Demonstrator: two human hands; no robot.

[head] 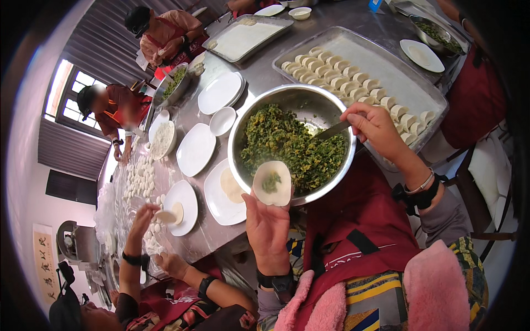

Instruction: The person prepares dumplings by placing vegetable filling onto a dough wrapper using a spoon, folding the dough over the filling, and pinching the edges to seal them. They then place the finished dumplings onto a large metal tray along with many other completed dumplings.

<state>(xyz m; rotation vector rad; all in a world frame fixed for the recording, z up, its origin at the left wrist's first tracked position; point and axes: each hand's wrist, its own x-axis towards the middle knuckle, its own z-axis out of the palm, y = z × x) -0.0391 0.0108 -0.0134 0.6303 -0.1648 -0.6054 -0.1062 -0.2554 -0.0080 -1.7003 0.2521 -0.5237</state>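
Note:
On the palm and fingers of my left hand [270,231] lies a round dough wrapper [272,182] with a little green filling at its middle. My right hand [374,128] grips the handle of a metal utensil [331,131], whose far end is down in the chopped green and yellow filling [285,145]. That filling lies in a large stainless steel bowl [234,173] in front of me. The wrapper is over the bowl's near rim. Behind the bowl, a metal tray [372,45] holds rows of folded dumplings [348,78].
Left of the bowl, a square white plate [215,207] holds flat wrappers. Further left are more white plates [196,149], a bowl of flour [162,140] and many dough pieces [140,178]. A co-worker's hands [145,219] are close at lower left; other people work around the metal table [215,240].

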